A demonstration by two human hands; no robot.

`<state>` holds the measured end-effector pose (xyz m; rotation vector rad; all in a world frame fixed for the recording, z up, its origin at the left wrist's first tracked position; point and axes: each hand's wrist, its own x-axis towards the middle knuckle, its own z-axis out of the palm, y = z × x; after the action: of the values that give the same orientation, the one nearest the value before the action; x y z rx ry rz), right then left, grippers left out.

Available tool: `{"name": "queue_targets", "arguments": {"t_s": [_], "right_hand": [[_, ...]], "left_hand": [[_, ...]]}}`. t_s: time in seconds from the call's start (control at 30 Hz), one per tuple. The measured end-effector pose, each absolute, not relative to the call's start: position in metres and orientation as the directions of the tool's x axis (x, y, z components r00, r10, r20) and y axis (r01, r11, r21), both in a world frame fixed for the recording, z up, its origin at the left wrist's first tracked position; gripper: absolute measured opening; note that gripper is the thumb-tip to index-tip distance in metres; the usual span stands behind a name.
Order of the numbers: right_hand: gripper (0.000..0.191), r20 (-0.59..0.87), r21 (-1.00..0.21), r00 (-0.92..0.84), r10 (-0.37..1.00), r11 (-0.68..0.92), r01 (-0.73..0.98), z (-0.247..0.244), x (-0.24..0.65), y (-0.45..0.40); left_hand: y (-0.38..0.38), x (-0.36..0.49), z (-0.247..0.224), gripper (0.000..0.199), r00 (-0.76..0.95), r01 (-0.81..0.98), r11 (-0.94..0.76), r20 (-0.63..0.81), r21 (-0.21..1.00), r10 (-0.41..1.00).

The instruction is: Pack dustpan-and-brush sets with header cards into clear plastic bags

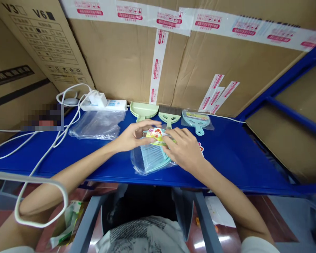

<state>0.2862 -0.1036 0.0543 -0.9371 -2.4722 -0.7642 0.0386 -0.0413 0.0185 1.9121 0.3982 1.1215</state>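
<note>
A blue tabletop (234, 154) runs below cardboard (116, 63) patched with printed tape. At the centre of the frame, the left hand (130, 137) pinches a colourful printed card (156, 135) between thumb and fingers. The right hand (184, 146) has its fingers against the card's right side; whether they grip it, I cannot tell. Just below the card lies a light-blue brush (153, 158) in clear plastic. Behind the hands, left to right, are a green dustpan (144, 110), a green brush (170, 117) and a bagged blue dustpan (197, 121). Clear plastic bags (97, 124) lie left of centre, before a white power strip (117, 105).
</note>
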Motion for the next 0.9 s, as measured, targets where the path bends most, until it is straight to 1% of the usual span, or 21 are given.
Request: {"name": "queue_targets", "arguments": {"t_s": [0.07,0.13,0.17,0.2,0.23,0.3,0.33,0.4,0.53,0.6,0.77,0.83,0.9], "right_hand": [[0.014,0.534,0.283,-0.635,0.558,0.59,0.756,0.06,0.304,-0.114],[0.019,0.525,0.193,-0.502,0.687,0.478,0.857,0.064,0.33,-0.127],[0.02,0.498,0.147,-0.402,0.768,0.382,0.912,0.065,0.343,-0.134],[0.022,0.446,0.108,-0.285,0.848,0.266,0.958,0.065,0.355,-0.141],[0.024,0.369,0.093,-0.167,0.914,0.142,0.985,0.064,0.365,-0.146],[0.027,0.19,0.128,0.03,0.981,-0.055,0.99,0.058,0.374,-0.152],[0.028,0.114,0.161,0.093,0.989,-0.111,0.981,0.053,0.374,-0.153],[0.032,0.022,0.215,0.146,0.989,-0.147,0.966,0.043,0.365,-0.149],[0.045,-0.001,0.252,0.112,0.994,-0.109,0.962,0.031,0.343,-0.134],[0.047,-0.026,0.233,0.106,0.994,-0.097,0.968,0.033,0.339,-0.13],[0.04,-0.136,0.14,0.155,0.979,-0.135,0.981,0.045,0.357,-0.126],[0.044,-0.159,0.115,0.165,0.973,-0.148,0.982,0.046,0.368,-0.122],[0.054,-0.18,0.101,0.159,0.971,-0.143,0.985,0.046,0.376,-0.118]], "left_hand": [[-0.033,0.033,0.019,0.06,0.511,-0.158,-0.528,0.527,0.834,0.68],[-0.022,0.026,0.016,0.055,0.429,-0.116,-0.509,0.505,0.853,0.748],[-0.016,0.023,0.014,0.048,0.375,-0.085,-0.5,0.492,0.862,0.786],[-0.01,0.021,0.012,0.042,0.32,-0.056,-0.483,0.474,0.874,0.821],[-0.005,0.019,0.008,0.036,0.272,-0.032,-0.459,0.449,0.888,0.851],[0.002,0.018,0.001,0.03,0.211,0.007,-0.406,0.396,0.914,0.894],[0.003,0.019,-0.002,0.028,0.199,0.026,-0.389,0.376,0.921,0.905],[0.003,0.022,-0.007,0.028,0.199,0.066,-0.383,0.364,0.921,0.91],[-0.002,0.027,-0.012,0.029,0.244,0.159,-0.462,0.419,0.872,0.875],[-0.005,0.028,-0.011,0.029,0.255,0.189,-0.497,0.446,0.847,0.858],[-0.007,0.026,-0.008,0.029,0.247,0.211,-0.534,0.484,0.818,0.839],[-0.008,0.026,-0.006,0.028,0.239,0.22,-0.547,0.499,0.808,0.833],[-0.009,0.026,-0.004,0.028,0.238,0.229,-0.562,0.514,0.795,0.824]]}}
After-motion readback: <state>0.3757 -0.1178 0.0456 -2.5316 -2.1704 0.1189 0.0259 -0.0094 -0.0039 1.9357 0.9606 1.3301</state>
